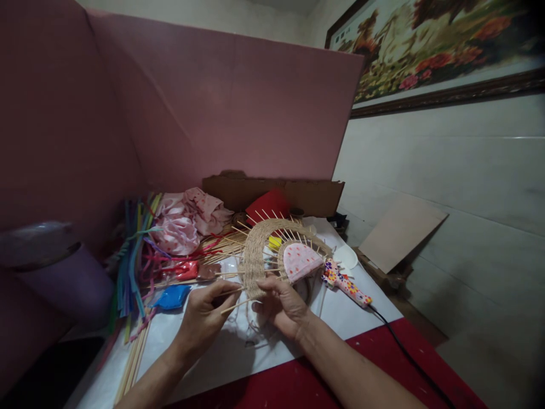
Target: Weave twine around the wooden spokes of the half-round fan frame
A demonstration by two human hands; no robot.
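A half-round craft piece has an outer band of twine (254, 258) threaded on thin wooden sticks (233, 307) that fan outward. Inside it sits a pink, red-dotted fabric half-circle (301, 262). My right hand (283, 309) grips the lower left end of the twine band, thumb on top; some of its fingers are hidden beneath. At the same end, my left hand (208, 312) pinches one of the protruding sticks between thumb and forefinger. To the right lies a flower-patterned hot glue gun (347, 284), apart from both hands.
Pink dotted cloth (179, 221), colourful pipe cleaners (130, 267), a blue packet (172, 296) and a red packet (185, 270) lie on the left. A purple bin (63, 284) stands at far left. The glue gun's black cord (409, 355) crosses the red surface (293, 383).
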